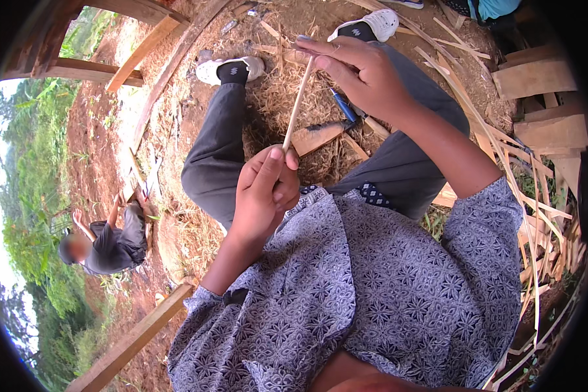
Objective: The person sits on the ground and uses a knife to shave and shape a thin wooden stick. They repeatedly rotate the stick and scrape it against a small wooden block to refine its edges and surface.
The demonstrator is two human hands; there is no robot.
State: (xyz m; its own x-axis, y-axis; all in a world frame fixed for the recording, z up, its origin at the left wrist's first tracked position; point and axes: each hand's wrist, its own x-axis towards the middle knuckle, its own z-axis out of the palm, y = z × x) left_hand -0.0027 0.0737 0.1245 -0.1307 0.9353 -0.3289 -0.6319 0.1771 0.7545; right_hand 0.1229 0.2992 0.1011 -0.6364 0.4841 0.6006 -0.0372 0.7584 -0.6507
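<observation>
My left hand [266, 189] is closed around the near end of a thin, pale wooden stick [298, 104], its thumb lying along the top. The stick slants up and away from me, above the ground between my legs. At its far end is my right hand [366, 73], fingers stretched forward, with the stick's tip between the thumb and the fingers. Below the right hand lie a blue-handled tool [343, 104] and a wooden block [319, 138] with a dark, charred-looking edge. Beside them is a light wooden handle [376, 127]; what it belongs to is partly hidden.
Wood shavings [274, 104] cover the ground around my feet. Long split strips [536, 215] are heaped at the right, near stacked planks [536, 78]. A wooden beam [130, 340] crosses the lower left. Another person [114, 242] sits off to the left.
</observation>
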